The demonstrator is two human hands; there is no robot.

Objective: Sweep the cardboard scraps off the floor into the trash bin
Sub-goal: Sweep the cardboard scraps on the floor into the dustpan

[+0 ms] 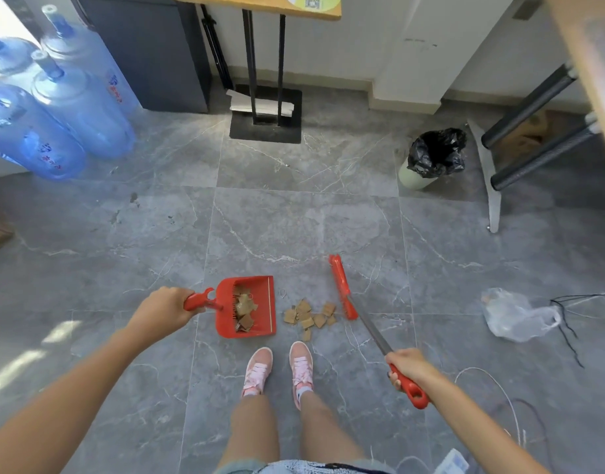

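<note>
Head view, sweep approx. half done. L hand (164, 307) is closed around the handle of the red dustpan (225, 323), whose open mouth faces right, toward the pile. Whether its lip touches the floor (294, 227) can't be told. R hand (410, 366) is closed around the red grip at the end of the broom (342, 289) shaft, and the broom head stands just right of the pile. Scraps in the pan (244, 311): several cardboard pcs already collected. Scraps on the floor (311, 316): a small loose cluster between pan mouth and broom head, near both and in front of the person's shoes (260, 367). Trash bin (414, 179), pale w/ black liner, stands well apart, ahead and to the right; its contents aren't visible. Judged remaining: push the floor cluster left into the pan, carry the pan to the bin, tip it out. Emptying looks not yet begun. A plastic bag (513, 314) lies at right, away from the pile.
</note>
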